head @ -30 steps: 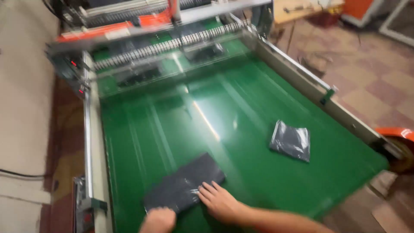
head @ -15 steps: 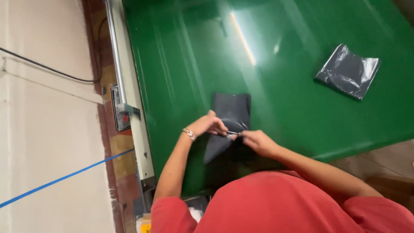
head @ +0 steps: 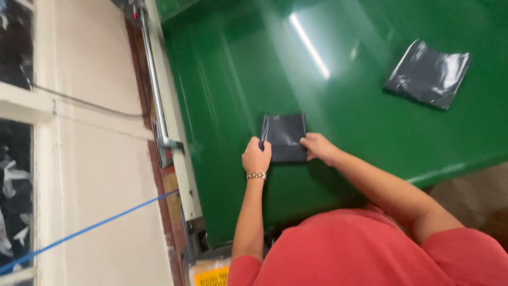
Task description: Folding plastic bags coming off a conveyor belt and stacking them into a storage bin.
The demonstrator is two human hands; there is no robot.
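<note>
A small dark grey plastic bag (head: 284,133), folded into a rough square, lies on the green conveyor belt (head: 344,106). My left hand (head: 256,155) grips its left edge with closed fingers; a metal bracelet sits on that wrist. My right hand (head: 319,146) pinches the bag's lower right edge. A second dark grey bag (head: 427,74), shiny and flat, lies apart on the belt at the upper right.
A metal side rail (head: 159,106) runs along the belt's left edge. Left of it lies a pale floor with a blue line (head: 84,230) and a black cable (head: 90,103). A yellow-labelled packet (head: 210,274) shows at the bottom. My red shirt fills the lower right.
The view has swung downward and closer. The bag under my hands has gone from a long loose shape to a compact folded square, with both hands now at its lower edges.
</note>
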